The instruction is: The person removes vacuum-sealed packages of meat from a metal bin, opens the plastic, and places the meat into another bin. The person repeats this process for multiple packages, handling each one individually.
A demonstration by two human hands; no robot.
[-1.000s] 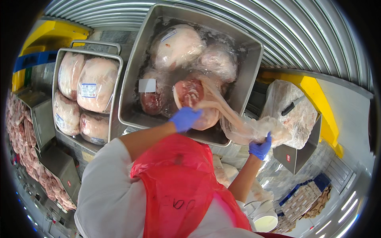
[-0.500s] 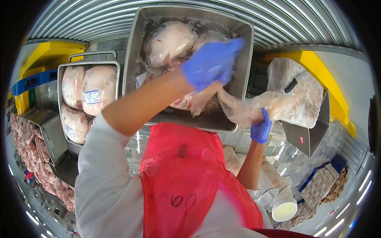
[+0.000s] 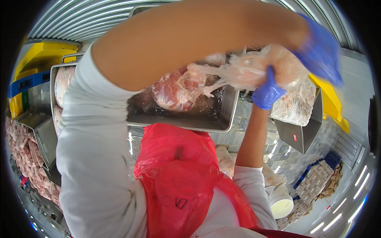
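My left arm crosses over the metal tub to the far right. My left hand [image 3: 319, 51], in a blue glove and blurred by motion, is beside a bunch of clear plastic wrap [image 3: 250, 71]; its fingers cannot be made out. From below, my right hand [image 3: 269, 91], also blue-gloved, grips the wrap with its thumb up. The wrap stretches leftward, down to a bare piece of red and pale raw meat [image 3: 172, 93] in the metal tub [image 3: 182, 126]. Dark liquid lies around the meat. My left forearm hides most of the tub's far side.
Another metal tub [image 3: 52, 85] with wrapped meat stands at the left. More crumpled plastic [image 3: 295, 105] rests on a metal bin [image 3: 295, 133] at the right, before a yellow frame [image 3: 335, 107]. A white bucket [image 3: 281, 204] is at the lower right.
My left hand has swung from over the tub to the far right. My right hand has risen slightly, and the bunched wrap has moved up with it. The knife on the plastic is now hidden.
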